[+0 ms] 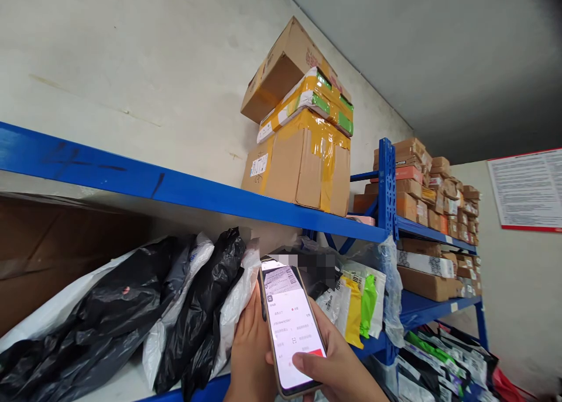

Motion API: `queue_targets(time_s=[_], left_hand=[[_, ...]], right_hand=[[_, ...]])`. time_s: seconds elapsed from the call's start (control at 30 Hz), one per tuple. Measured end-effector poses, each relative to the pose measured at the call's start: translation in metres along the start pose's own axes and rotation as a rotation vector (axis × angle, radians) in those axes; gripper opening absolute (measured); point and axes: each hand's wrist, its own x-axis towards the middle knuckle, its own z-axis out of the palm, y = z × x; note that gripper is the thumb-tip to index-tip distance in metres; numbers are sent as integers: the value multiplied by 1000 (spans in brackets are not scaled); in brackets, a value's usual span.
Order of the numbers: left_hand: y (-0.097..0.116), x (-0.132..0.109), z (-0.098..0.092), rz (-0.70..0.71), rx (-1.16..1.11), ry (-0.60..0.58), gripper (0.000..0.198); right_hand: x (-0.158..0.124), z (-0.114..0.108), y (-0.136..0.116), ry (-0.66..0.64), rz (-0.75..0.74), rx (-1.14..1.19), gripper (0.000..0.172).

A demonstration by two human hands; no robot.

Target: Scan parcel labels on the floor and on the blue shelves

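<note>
My right hand (333, 355) is wrapped round a smartphone (287, 326), its thumb lying over the lower part of the lit screen. On that screen are a camera picture of a label at the top and a form with a red button below. My left hand (249, 337) is behind and left of the phone, fingers stretched out and resting against a white plastic mailer bag (239, 296); the fingertips are partly hidden. A black plastic parcel (202, 314) leans beside that bag. Right of the phone stand white, yellow (353, 311) and green (367, 302) mailer bags.
A blue shelf beam (188, 191) crosses above the bags. On the top shelf sit stacked, taped cardboard boxes (281, 168). Past a blue upright (387, 185), another rack holds many boxes (413, 209) and, lower down, bagged parcels (443, 355). A notice board (527, 188) hangs at right.
</note>
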Motion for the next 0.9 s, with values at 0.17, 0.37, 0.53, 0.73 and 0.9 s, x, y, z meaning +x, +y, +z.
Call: queue_targets(time_s=[0.17,0.37,0.53,0.73,0.9], left_hand=[[0,2,-2,-5,-6,24,60],[-2,3,-4,26,14,41,68],[3,2,-5,18,37,-28,72],[10,3,1,-86,-35,-95,49],[9,4,-23,-32,-134,-143,43]], right_hand=[[1,1,-1,6,11,0,107],[-2,2,-2,-3,-10,38,109],[-19,-5,6,-2,-16,135,111],[-43,-8,17,53,-23,101,110],[-57,-18,29,101,-45,220,132]])
